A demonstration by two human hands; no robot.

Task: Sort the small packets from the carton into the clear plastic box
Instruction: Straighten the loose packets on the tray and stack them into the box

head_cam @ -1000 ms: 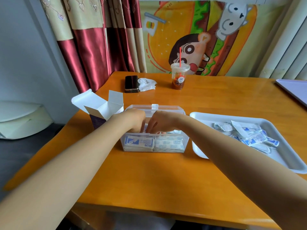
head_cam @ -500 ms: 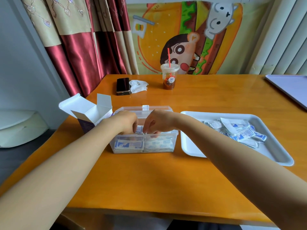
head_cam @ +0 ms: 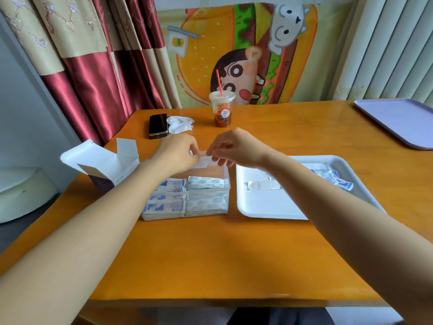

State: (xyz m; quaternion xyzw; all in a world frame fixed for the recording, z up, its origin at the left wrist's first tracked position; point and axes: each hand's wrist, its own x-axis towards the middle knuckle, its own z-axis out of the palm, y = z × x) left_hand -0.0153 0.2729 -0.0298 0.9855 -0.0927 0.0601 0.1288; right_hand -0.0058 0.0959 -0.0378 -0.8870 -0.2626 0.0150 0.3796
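Note:
The clear plastic box (head_cam: pixel 207 208) stands mid-table, with small blue-and-white packets (head_cam: pixel 174 192) stacked in two compartments. Behind its back rim, my left hand (head_cam: pixel 175 153) and my right hand (head_cam: pixel 234 148) each pinch the edge of the box's clear lid (head_cam: pixel 206 161), which is held up above the box's rear half. The open white carton (head_cam: pixel 103 165) stands to the left of the box, flaps up; its inside is hidden.
A white tray (head_cam: pixel 264 207) right of the box holds several loose packets (head_cam: pixel 332 177). At the back of the table are a black phone (head_cam: pixel 158 125), crumpled white wrap (head_cam: pixel 179 124) and a drink cup with a red straw (head_cam: pixel 222 111). A lilac tray (head_cam: pixel 398 120) lies far right.
Both hands came up out of the box, where they were pressing the packets, and moved to its rear edge. They now hold the lid.

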